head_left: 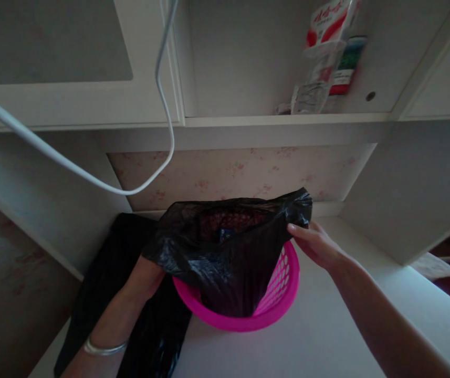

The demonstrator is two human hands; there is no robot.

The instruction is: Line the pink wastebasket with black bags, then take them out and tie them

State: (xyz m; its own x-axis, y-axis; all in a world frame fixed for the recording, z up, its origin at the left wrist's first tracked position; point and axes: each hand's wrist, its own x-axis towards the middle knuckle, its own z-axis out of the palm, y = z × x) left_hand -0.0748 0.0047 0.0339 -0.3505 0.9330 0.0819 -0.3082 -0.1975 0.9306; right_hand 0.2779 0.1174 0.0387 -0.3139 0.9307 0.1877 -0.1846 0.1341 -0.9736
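Note:
A black plastic bag (228, 273) hangs partly inside a pink perforated basket (244, 323), its mouth held spread above the rim. My left hand (146, 275) grips the bag's left edge, most of its fingers hidden beneath the plastic. At the opposite corner, my right hand (313, 241) pinches the bag, with the thumb on the near side. Through the opening shows a small dark blue item (226, 234), too dim to name. A silver bracelet (104, 347) circles my left wrist.
More black material (102, 278), shiny at its near end, lies left of the basket on the white surface (327, 336). A white cable (91, 178) hangs across the upper left. Overhead, a shelf (248, 122) holds a clear plastic container (313, 84) and packages. White side panels flank the space.

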